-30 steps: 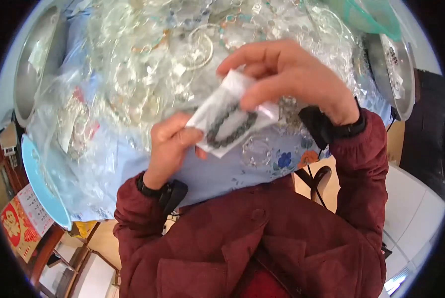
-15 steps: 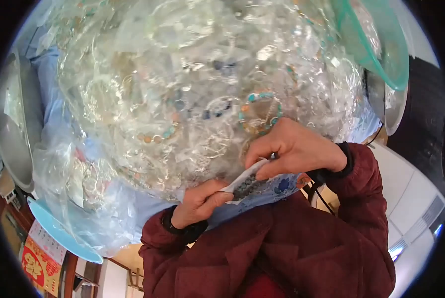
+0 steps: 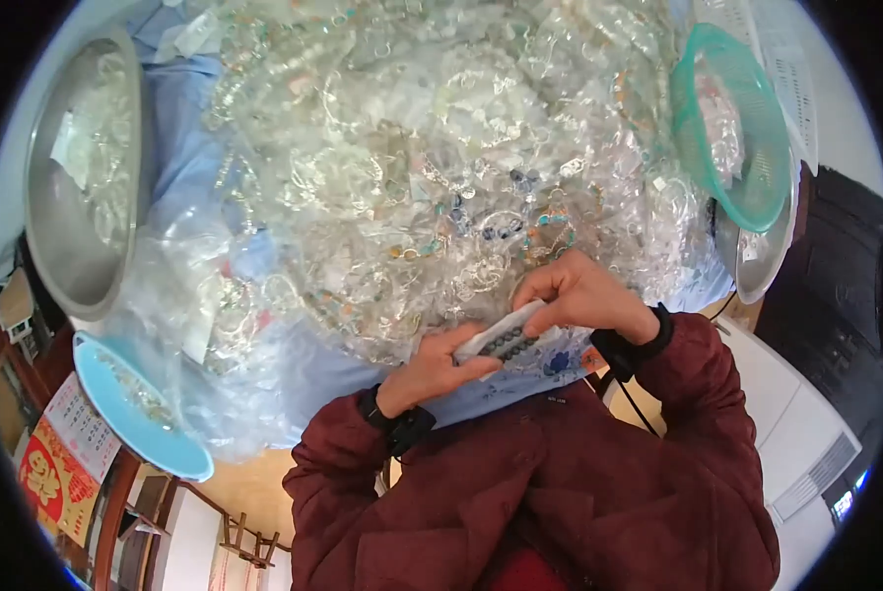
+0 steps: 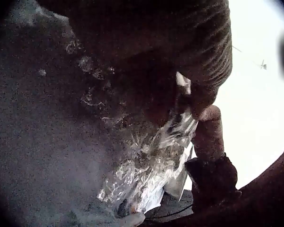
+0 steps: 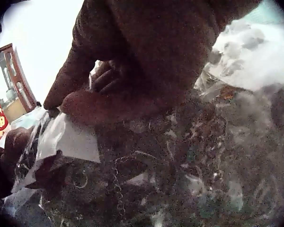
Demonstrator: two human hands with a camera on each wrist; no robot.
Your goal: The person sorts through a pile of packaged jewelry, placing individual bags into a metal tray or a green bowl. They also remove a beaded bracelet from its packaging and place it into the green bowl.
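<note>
Below frame centre, fingers of left hand and right hand pinch opposite ends of a bagged dark-bead bracelet, presumably for steadiness.

A flat white packet with clear film holds a bracelet of dark round beads, seen through its near face. It slants above the worktop's near edge, left end pinched by the left hand, upper right edge by the right hand.
</note>
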